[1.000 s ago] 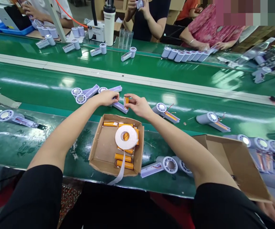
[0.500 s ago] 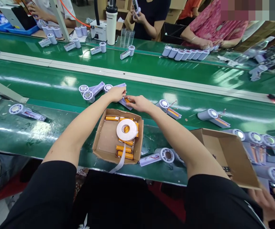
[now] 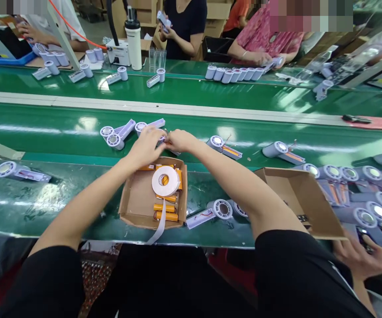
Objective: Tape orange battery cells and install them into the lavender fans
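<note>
Both hands meet over a lavender device housing (image 3: 161,138) on the green belt, and most of it is hidden under my fingers. My left hand (image 3: 147,145) is closed around it from the left, knuckles up. From the right, my right hand (image 3: 179,141) pinches at the same spot; what lies between its fingertips is covered. Just left of them lie more lavender housings with round vented heads (image 3: 114,141) and open handles. Below my hands stands a cardboard box (image 3: 134,194) with orange wrapped batteries (image 3: 166,216) and a roll of white tape (image 3: 156,180), its loose end hanging over the front.
To the right, housings with orange batteries and wires (image 3: 231,152) lie on the belt. A second cardboard box (image 3: 320,212) stands near a co-worker's hand (image 3: 359,256) and several grouped housings. One housing (image 3: 22,171) lies far left. People work across the belt, near a white bottle-shaped tool (image 3: 133,46).
My left hand has turned and spread over the housing, and my right fingers have drawn in against it. The whole view has shifted slightly, moving most things left.
</note>
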